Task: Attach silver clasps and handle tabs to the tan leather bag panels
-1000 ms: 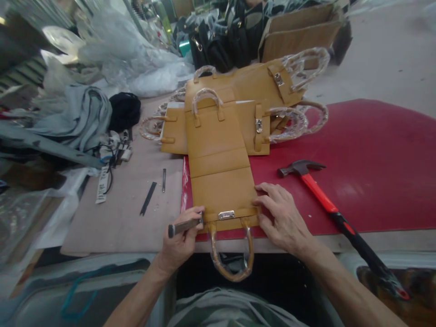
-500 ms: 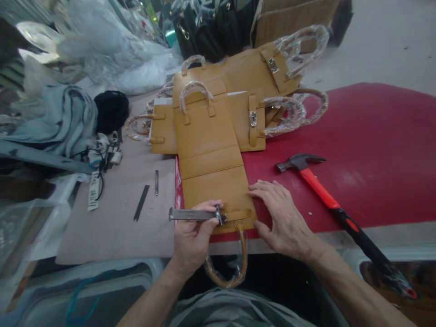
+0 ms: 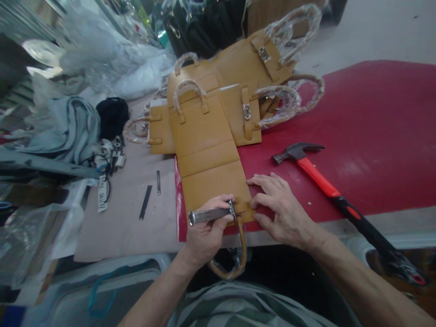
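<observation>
"What's nearest?"

"A looped handle (image 3: 243, 250) in clear wrap, hanging past the table's front edge. Just above it is the left hand (image 3: 206, 231), fingers closed round a metal tool (image 3: 209, 215)."

"And the right hand (image 3: 281, 209)?"

"Loosely open, fingers bent and spread at the bag's right edge. I see nothing gripped; whether it presses, I can't tell."

"How does the bag lie?"

"The tan bag (image 3: 208, 141) is spread flat straight ahead, its long axis running away from the body, the far end leaning a little left. A strap (image 3: 242, 205) crosses its near end, between the hands."

"Which hand is closer to that strap?"

"The left, I'd say: the tool's crosspiece is over it, shaft tilted left. Contact underneath is hidden. The right sits beside the strap's other end."

"What's under it all?"

"A red mat (image 3: 361, 122) on a pale tabletop (image 3: 126, 243). A claw hammer (image 3: 316, 178) lies right of the right hand, two thin dark strips (image 3: 146, 202) off left."

"Further back?"

"More tan bags (image 3: 235, 68) beneath the far end, then black bags (image 3: 204, 32), a cardboard box (image 3: 272, 18), and plastic sheeting (image 3: 98, 59) to the left."
</observation>
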